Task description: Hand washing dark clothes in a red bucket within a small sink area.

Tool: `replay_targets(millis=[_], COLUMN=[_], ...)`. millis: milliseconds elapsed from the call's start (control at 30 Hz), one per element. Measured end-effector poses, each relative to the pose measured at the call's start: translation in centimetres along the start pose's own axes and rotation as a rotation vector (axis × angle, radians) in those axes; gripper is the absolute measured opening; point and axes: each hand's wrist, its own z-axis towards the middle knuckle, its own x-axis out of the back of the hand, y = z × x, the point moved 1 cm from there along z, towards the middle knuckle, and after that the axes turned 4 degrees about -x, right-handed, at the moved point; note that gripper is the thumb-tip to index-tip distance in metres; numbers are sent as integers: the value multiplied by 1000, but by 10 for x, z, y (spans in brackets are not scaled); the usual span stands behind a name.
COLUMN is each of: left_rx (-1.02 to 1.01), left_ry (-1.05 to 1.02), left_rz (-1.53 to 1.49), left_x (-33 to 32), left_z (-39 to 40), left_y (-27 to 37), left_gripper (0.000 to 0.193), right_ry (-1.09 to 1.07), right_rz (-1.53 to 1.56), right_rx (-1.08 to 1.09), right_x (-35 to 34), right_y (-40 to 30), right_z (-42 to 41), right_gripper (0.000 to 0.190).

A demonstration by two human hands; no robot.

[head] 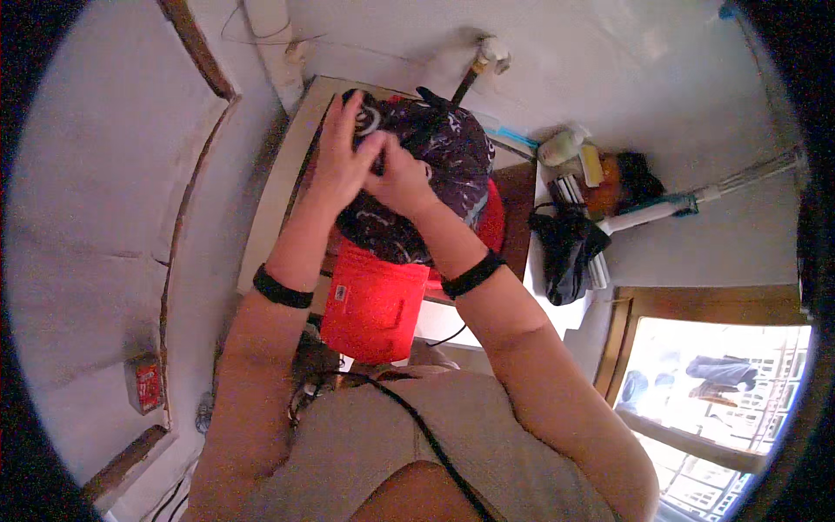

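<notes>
Both my hands are raised together over a dark patterned plastic bag (450, 150), which bulges from a red plastic container (378, 307). My left hand (342, 153) lies at the bag's left side, its fingers pointing up beside a dark piece with a pale ring-like mark. Close against it, my right hand (404, 176) has its fingers bent, with the fingertips near my left thumb. Blur hides whether either hand grips the bag. Black bands circle both forearms. More red plastic shows at the right, under the bag.
A metal pipe fitting (492, 55) juts from the wall behind the bag. To the right are a pump bottle (561, 147), a black bag (567, 254) and a pale pole (659, 212). A wood-framed window (711, 385) is at the lower right. A dark cable hangs before my chest.
</notes>
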Motion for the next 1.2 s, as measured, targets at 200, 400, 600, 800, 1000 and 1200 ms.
replay_targets(millis=[200,400,600,800,1000,1200], left_rx=[220,190,283,311,178,234], left_ry=[-192,-182,-409,-260,2,115], left_rz=[400,373,841,530,724,757], left_x=[-22,-23,-37,-52,-62,-68], left_z=[8,-21,-3,7,-24,-34], left_y=[-14,-62,-20,-3,-29,-37], left_gripper=[74,73,65,68,57,50], right_ry=[-287,312,215,16,-108,-122], right_rz=[-182,145,-76,141,-81,13], right_rx=[336,276,-111,-52,-96,-178], right_x=[14,112,102,85,77,67], right_y=[-6,61,178,169,140,147], right_z=[-27,-6,44,61,73,74], right_gripper=[61,41,74,81,83,80])
